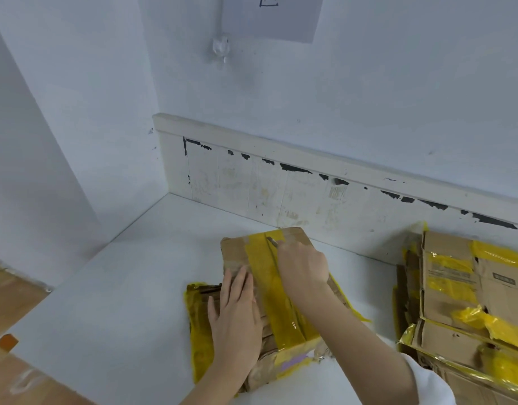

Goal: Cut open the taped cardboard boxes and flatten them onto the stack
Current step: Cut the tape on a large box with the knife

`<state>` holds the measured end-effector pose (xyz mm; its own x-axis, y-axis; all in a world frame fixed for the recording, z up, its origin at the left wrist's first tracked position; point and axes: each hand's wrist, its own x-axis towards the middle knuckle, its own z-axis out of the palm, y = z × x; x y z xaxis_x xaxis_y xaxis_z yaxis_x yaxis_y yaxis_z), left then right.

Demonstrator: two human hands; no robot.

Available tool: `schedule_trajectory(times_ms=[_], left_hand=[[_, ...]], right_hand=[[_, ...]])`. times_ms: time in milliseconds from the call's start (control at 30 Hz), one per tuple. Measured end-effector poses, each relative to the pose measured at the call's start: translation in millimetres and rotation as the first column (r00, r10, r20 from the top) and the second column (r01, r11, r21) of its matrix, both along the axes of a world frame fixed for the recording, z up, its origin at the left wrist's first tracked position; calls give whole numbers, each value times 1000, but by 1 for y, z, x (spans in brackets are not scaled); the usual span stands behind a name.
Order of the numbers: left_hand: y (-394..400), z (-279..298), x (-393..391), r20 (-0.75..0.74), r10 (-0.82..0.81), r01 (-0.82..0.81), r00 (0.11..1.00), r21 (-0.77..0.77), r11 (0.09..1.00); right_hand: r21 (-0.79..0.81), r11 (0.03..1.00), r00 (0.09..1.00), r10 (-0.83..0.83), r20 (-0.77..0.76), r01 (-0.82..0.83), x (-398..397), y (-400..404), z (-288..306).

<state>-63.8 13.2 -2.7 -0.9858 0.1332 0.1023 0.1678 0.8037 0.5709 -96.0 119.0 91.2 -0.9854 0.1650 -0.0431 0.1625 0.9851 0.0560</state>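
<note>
A worn cardboard box (237, 249) sealed with wide yellow tape (276, 299) stands on the white table (120, 287). My left hand (237, 314) lies flat on the box's top, left of the tape strip, fingers straight. My right hand (303, 266) grips a small knife (271, 241); its metal blade touches the tape near the box's far edge. A stack of flattened boxes (468, 305) with yellow tape scraps lies at the right.
A white wall and scuffed skirting board (281, 182) close off the table's far side. Wooden floor (6, 290) shows past the left edge. A paper sheet (272, 16) hangs on the wall above.
</note>
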Motion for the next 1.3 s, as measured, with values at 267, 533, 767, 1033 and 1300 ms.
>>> schedule_trajectory(times_ms=[267, 533, 767, 1033, 1300], left_hand=[[0, 4, 1, 39, 34, -34, 999, 16, 999], [0, 10, 4, 85, 26, -15, 996, -133, 991], [-1, 13, 2, 147, -26, 29, 989, -18, 999], [-30, 22, -37, 183, -311, 310, 933, 34, 950], [-17, 50, -120, 469, -584, 631, 662, 71, 772]], right_hand=[[85, 989, 979, 109, 170, -125, 19, -19, 8], [-12, 989, 931, 143, 336, -148, 120, -1, 26], [-37, 996, 947, 85, 311, -77, 144, 24, 19], [-404, 914, 998, -24, 51, 42, 151, 92, 45], [-754, 623, 922, -383, -59, 210, 144, 112, -1]])
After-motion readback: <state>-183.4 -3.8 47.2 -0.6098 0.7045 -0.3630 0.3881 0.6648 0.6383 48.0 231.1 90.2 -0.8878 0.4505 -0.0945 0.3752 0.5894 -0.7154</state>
